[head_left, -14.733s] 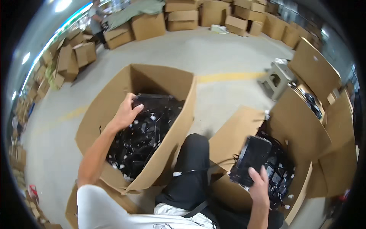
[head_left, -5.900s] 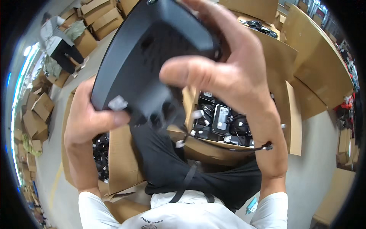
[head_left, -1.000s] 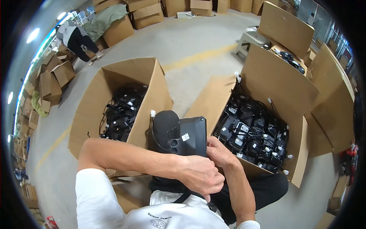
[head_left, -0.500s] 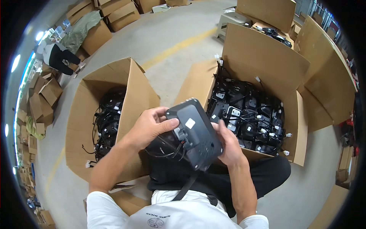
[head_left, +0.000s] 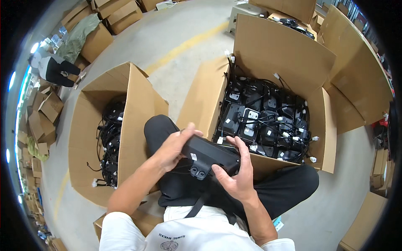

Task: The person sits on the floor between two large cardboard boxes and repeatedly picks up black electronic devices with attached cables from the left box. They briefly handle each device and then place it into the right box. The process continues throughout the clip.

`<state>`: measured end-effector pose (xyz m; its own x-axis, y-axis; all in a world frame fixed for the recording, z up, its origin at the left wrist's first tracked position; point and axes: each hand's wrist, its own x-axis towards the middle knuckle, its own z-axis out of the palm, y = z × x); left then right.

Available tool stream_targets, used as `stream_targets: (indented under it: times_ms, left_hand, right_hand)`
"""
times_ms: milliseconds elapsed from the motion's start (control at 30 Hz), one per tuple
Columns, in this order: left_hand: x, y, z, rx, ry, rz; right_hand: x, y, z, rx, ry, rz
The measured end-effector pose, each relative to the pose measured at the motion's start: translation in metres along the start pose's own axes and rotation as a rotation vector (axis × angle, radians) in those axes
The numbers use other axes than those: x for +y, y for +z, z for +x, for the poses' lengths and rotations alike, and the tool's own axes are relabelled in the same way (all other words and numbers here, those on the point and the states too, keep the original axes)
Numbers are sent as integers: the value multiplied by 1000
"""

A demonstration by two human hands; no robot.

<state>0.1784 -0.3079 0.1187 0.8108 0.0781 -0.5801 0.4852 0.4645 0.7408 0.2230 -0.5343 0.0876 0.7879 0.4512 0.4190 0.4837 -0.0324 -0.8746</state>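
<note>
The black case (head_left: 209, 151) is held above the lap of the dark trousers (head_left: 284, 184), between the left box (head_left: 136, 121) and the right box (head_left: 276, 46), nearer the latter. The left hand (head_left: 172, 150) is closed on its left end; the right hand (head_left: 238, 172) pinches its right end, thumb on the near face and fingers along the far edge. Principal risk: a slip onto the legs or floor (head_left: 180, 75), since the smooth casing appears to be held mainly at its ends. Should it drop into the right box, it could strike the packed units (head_left: 250, 122) or snag their loose cables (head_left: 268, 119) and white plugs (head_left: 313, 160). The long axis runs from far left to near right. The labelled back is tilted toward the wearer, with the two-holed mount (head_left: 200, 171) pointing near; the opposite face is hidden.
</note>
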Motion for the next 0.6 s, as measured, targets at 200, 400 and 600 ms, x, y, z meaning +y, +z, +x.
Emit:
stream_targets:
  times_ms: [200,400,600]
  left_hand:
    - [-35,22,10,7,65,-209]
    - [-91,29,14,224,307,-74]
    - [-91,20,19,371,365,35]
  right_hand:
    - [10,-12,-3,256,279,135]
    - [21,-1,-8,365,518,307]
    - [5,-8,-10,101,459,179]
